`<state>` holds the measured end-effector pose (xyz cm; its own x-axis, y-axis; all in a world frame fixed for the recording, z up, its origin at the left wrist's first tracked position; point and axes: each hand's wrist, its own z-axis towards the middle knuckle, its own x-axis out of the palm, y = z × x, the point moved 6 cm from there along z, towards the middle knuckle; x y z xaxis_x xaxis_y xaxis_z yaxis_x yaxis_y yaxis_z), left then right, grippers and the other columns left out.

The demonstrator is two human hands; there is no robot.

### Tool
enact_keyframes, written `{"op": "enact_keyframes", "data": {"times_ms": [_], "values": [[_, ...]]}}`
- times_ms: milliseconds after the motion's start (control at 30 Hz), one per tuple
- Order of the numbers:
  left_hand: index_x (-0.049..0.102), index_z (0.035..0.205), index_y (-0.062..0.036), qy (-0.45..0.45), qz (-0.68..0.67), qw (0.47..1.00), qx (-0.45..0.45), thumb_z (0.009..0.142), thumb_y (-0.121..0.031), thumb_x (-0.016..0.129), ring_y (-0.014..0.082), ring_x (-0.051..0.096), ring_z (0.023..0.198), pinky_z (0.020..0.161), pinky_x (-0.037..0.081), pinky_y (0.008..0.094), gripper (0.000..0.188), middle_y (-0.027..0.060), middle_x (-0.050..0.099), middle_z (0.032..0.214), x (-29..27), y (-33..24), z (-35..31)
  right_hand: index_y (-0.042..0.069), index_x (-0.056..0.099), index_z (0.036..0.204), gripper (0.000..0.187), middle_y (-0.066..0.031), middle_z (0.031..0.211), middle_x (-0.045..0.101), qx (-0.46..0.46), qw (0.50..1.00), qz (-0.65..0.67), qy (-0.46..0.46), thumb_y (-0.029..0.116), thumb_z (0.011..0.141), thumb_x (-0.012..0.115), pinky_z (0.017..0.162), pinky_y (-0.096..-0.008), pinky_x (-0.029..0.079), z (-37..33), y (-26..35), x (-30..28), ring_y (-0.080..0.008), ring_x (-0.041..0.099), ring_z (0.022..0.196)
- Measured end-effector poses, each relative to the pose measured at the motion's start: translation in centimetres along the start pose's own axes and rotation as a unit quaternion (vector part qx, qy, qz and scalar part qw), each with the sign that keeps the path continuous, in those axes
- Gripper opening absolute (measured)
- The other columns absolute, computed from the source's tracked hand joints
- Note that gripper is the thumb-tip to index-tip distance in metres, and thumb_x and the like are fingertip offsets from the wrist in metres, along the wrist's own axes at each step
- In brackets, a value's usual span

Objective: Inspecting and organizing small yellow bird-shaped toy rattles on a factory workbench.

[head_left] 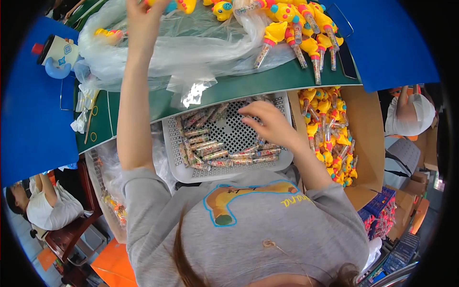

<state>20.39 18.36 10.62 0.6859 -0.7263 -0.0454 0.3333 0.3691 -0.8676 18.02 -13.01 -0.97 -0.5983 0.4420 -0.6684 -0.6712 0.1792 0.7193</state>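
Observation:
Stretched far forward, my left hand (pixel 143 10) is partly cut off by the top edge, beside a yellow toy (pixel 186 5); whether it grips anything is hidden. My right hand (pixel 270 122) hovers over a white perforated plastic basket (pixel 168 143), fingers apart and nothing visible in them. Inside the basket lie several clear tubes filled with small coloured pieces (pixel 210 149), mostly along its near and left sides. On the green table (pixel 191 71), yellow animal-shaped toys (pixel 275 33) with pink collars are heaped at the far right, many with a filled tube attached.
Clear plastic bags (pixel 177 55) spread over the table. To the right, a cardboard box (pixel 366 138) holds many yellow toys with tubes. A dark phone (pixel 346 62) lies at the table's right edge; a white-and-blue toy-like container (pixel 60 55) stands left. Other people sit at both sides.

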Motion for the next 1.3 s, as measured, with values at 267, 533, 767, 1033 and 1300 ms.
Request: {"op": "enact_keyframes", "data": {"times_ms": [267,533,767,1033,1300], "values": [[0.048,0.127,-0.0057,-0.038,-0.527,0.834,-0.157,0.084,-0.054,0.053,0.0273,0.050,0.118,0.106,0.029,0.0522,0.065,0.0116,0.059,0.116,-4.4,-5.0,-17.6,0.007,0.059,0.110,0.037,-0.0077,0.108,0.059,-0.094,0.945,-0.294,0.110,0.006,0.073,0.062,0.080,-0.0401,0.048,2.3,-1.2,11.0,-0.0263,0.057,0.100],[0.052,0.120,-0.0162,-0.104,-0.692,0.654,-0.288,0.085,-0.059,0.054,0.0245,0.050,0.117,0.104,0.030,0.0561,0.055,0.0049,0.056,0.123,-5.3,-2.5,-24.8,0.006,0.060,0.097,0.030,-0.0088,0.095,0.059,-0.059,0.934,-0.270,0.227,0.007,0.068,0.066,0.068,-0.0379,0.050,2.4,0.9,11.2,-0.0242,0.063,0.085],[0.047,0.122,-0.0122,-0.173,-0.632,0.682,-0.325,0.093,-0.021,0.052,0.0243,0.047,0.121,0.104,0.035,0.0557,0.031,0.0067,0.053,0.127,-4.0,-2.0,-26.0,0.003,0.056,0.094,0.022,-0.0090,0.092,0.056,-0.085,0.969,0.219,-0.073,0.001,0.075,0.068,0.074,-0.0295,0.048,1.3,9.6,1.1,-0.0210,0.059,0.083],[0.047,0.120,-0.0081,-0.157,-0.609,0.700,-0.338,0.091,-0.013,0.054,0.0227,0.051,0.115,0.099,0.042,0.0516,0.031,0.0058,0.057,0.118,-1.4,-2.0,-26.4,0.003,0.061,0.095,0.026,-0.0121,0.100,0.060,-0.193,0.961,0.070,-0.185,-0.004,0.073,0.071,0.074,-0.0291,0.050,0.0,12.3,0.3,-0.0219,0.061,0.088],[0.047,0.119,-0.0071,-0.154,-0.545,0.760,-0.317,0.089,-0.009,0.055,0.0241,0.054,0.111,0.099,0.042,0.0524,0.032,0.0062,0.059,0.111,-1.0,-3.1,-26.6,0.004,0.060,0.098,0.023,-0.0077,0.080,0.063,0.103,0.976,0.127,-0.146,0.009,0.078,0.071,0.062,-0.0312,0.047,-0.4,8.7,1.1,-0.0230,0.062,0.079]]}}
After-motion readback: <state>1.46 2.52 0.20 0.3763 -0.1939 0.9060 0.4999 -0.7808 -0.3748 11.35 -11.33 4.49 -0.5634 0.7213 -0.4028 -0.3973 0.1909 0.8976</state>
